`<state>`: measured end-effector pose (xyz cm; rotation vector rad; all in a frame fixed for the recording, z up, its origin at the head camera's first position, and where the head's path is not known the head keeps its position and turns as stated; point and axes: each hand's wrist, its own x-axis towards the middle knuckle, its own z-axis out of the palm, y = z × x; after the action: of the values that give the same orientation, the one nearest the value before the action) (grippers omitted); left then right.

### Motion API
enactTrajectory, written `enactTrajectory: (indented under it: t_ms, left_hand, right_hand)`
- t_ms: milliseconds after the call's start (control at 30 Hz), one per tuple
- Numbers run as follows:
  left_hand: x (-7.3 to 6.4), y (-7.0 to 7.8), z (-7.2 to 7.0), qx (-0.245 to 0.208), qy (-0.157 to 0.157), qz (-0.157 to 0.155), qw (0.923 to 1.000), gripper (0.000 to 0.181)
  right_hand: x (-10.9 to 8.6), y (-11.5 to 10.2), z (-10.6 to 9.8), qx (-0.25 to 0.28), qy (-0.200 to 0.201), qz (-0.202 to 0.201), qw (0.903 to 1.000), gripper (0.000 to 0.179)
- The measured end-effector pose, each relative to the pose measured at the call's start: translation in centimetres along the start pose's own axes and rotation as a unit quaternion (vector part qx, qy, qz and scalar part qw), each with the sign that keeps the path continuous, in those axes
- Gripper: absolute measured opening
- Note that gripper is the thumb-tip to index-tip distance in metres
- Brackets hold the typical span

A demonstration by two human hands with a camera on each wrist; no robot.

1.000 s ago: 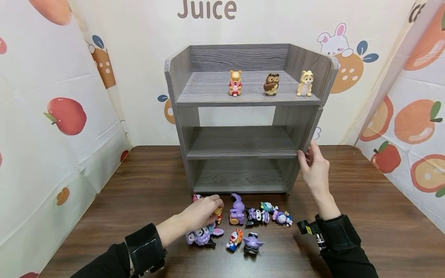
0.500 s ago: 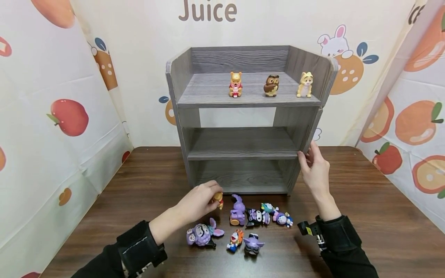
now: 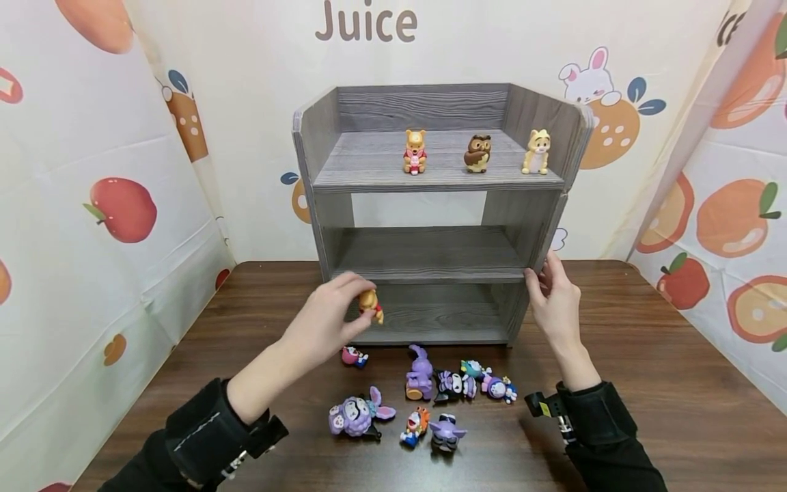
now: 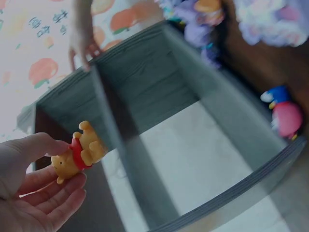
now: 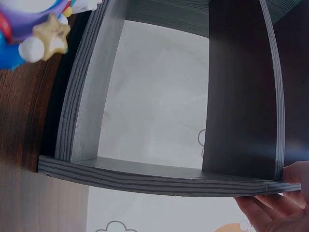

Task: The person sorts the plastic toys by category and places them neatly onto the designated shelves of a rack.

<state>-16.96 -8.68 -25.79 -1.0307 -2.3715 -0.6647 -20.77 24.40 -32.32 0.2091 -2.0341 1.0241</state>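
My left hand (image 3: 322, 311) pinches a small Winnie the Pooh figurine (image 3: 370, 305) in front of the grey wooden shelf (image 3: 430, 251), at about the height of its bottom compartment. In the left wrist view the yellow bear (image 4: 79, 153) in its red shirt lies sideways between thumb and fingers. My right hand (image 3: 556, 301) grips the shelf's right side panel; the right wrist view has the thumb inside and the fingers (image 5: 263, 210) outside the panel. On the top shelf stand another Pooh figurine (image 3: 415, 152), an owl figurine (image 3: 477, 153) and a pale yellow figurine (image 3: 537, 152).
On the brown table (image 3: 258, 328), before the shelf, lie several figurines: a pink and blue one (image 3: 354, 356), a purple one with long ears (image 3: 356, 415), a purple elephant-like one (image 3: 420, 374), an orange and blue one (image 3: 415, 426). Printed cloth walls (image 3: 264, 109) surround the table.
My left hand has lifted the Pooh figurine from among the toys on the table, up and slightly left to the shelf's lower front. The right hand stays on the side panel.
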Motion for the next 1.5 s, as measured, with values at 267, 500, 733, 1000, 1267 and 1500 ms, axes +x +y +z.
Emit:
enactTrajectory:
  t_ms: [267, 500, 733, 1000, 1267, 1500]
  left_hand:
    - [2.5, 0.8, -3.7, 0.003, 0.065, 0.012, 0.9978, 0.026]
    - [5.6, 1.9, -6.9, 0.006, 0.086, 0.006, 0.9962, 0.026]
    - [8.2, 2.5, -8.6, 0.041, 0.091, -0.009, 0.9949, 0.023]
    - [10.6, 2.2, -9.6, 0.093, 0.08, -0.036, 0.9918, 0.02]
    - [12.6, 1.2, -10.0, 0.13, 0.057, -0.081, 0.9866, 0.024]
    - [13.8, 0.5, -9.8, 0.148, 0.023, -0.127, 0.9807, 0.024]
  right_hand:
    - [0.1, -0.1, 0.0, 0.0, 0.002, 0.001, 1.0, 0.047]
    - [0.1, -0.1, 0.0, -0.002, 0.0, 0.003, 1.0, 0.049]
    - [0.1, -0.1, 0.0, -0.002, 0.001, 0.003, 1.0, 0.049]
    - [0.1, 0.0, 0.0, 0.002, 0.002, 0.005, 1.0, 0.048]
    - [0.1, 0.1, 0.0, 0.0, 0.003, 0.001, 1.0, 0.047]
    - [0.0, 0.1, 0.1, -0.002, 0.0, 0.005, 1.0, 0.047]
